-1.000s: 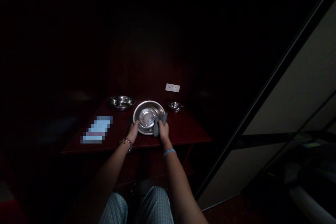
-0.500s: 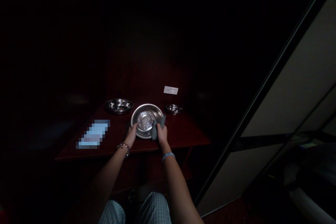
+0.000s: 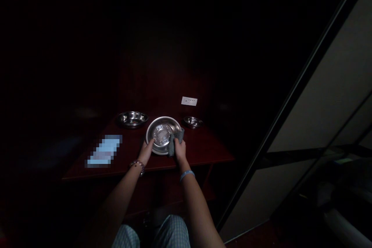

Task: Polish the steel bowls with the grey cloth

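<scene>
A shiny metal basin (image 3: 161, 135) is held tilted toward me above the dark red table. My left hand (image 3: 146, 152) grips its lower left rim, the thumb on the inside and the fingers hidden behind. At the lower right rim, my right hand (image 3: 180, 150) is closed on a grey cloth (image 3: 172, 145) folded over the edge, so the cloth lies between hand and metal. A second metal basin (image 3: 133, 119) stands upright at the back left of the table. A smaller metal bowl (image 3: 193, 122) sits at the back right.
On the left of the table (image 3: 128, 159) lies a pixelated, pale blue flat object (image 3: 104, 151). A white power socket (image 3: 189, 101) is set in the back wall. To the right rises a pale panel (image 3: 293, 186) with a dark frame. My knees are below the table's front edge.
The view has shifted slightly, moving everything a little down in the picture. My left thumb reaches slightly further into the basin. Both hands keep their hold on basin and cloth.
</scene>
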Available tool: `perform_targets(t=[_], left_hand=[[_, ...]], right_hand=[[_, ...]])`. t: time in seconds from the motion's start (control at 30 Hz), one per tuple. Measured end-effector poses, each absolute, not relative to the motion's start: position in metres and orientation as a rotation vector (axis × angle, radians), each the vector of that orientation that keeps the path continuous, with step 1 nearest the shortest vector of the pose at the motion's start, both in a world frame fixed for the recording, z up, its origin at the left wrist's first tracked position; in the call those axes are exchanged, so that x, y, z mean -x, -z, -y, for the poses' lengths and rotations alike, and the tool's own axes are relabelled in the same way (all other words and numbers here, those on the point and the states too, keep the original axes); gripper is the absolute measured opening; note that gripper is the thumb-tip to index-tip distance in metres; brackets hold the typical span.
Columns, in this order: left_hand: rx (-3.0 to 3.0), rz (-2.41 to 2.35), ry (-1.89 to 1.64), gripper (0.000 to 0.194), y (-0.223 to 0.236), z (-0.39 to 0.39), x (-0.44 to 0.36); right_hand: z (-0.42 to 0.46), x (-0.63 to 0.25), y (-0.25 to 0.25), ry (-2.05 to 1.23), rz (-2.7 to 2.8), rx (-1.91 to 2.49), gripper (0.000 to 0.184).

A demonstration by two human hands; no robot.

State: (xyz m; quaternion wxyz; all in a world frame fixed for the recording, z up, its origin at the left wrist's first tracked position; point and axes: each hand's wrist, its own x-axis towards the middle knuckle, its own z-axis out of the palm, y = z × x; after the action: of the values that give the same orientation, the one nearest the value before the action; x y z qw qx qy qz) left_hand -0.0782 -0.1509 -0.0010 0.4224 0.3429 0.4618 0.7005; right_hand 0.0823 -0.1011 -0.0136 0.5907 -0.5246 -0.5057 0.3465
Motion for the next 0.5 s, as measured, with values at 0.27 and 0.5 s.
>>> perform_targets(t=[0.27, 0.5], left_hand=[[-0.976, -1.158, -1.704, 0.057, -0.007, 0.161, 0.076], [-1.032, -1.168, -1.657, 0.054, -0.009, 0.157, 0.075]], right_hand=[[0.102, -0.083, 0.013, -0.773, 1.151, 1.207, 0.027], [0.099, -0.084, 0.015, -0.8, 1.108, 1.218, 0.029]])
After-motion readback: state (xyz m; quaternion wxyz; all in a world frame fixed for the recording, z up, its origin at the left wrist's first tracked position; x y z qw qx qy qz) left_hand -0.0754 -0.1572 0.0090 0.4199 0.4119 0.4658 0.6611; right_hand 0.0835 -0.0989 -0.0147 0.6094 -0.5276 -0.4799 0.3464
